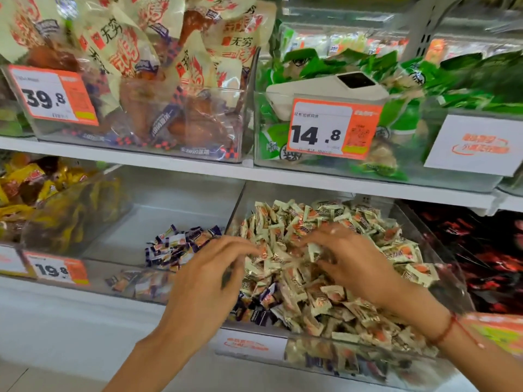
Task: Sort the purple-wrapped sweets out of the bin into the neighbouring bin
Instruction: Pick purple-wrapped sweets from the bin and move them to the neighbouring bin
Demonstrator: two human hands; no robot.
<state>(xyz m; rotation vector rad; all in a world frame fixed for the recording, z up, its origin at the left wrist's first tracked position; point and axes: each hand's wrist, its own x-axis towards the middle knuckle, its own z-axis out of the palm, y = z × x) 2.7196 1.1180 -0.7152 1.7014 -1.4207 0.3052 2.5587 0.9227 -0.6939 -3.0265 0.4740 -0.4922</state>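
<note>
Both hands work the heaped clear bin (441,250) of cream-wrapped sweets (334,278): the right hand (351,261) curls into the pile, whether pinching one I cannot tell, while the left hand (209,281) hovers loosely spread at the divider. Purple-wrapped sweets (260,304) remain at the front left, others (175,246) already lying in the neighbouring bin (181,193). Sorting looks midway; next, pinch a purple one and carry it left.

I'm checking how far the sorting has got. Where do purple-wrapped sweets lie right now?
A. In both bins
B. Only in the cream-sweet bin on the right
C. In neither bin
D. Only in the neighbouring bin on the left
A: a pile of purple-wrapped sweets lies in the left bin, and more purple ones sit among the cream sweets near the right bin's front.
</note>
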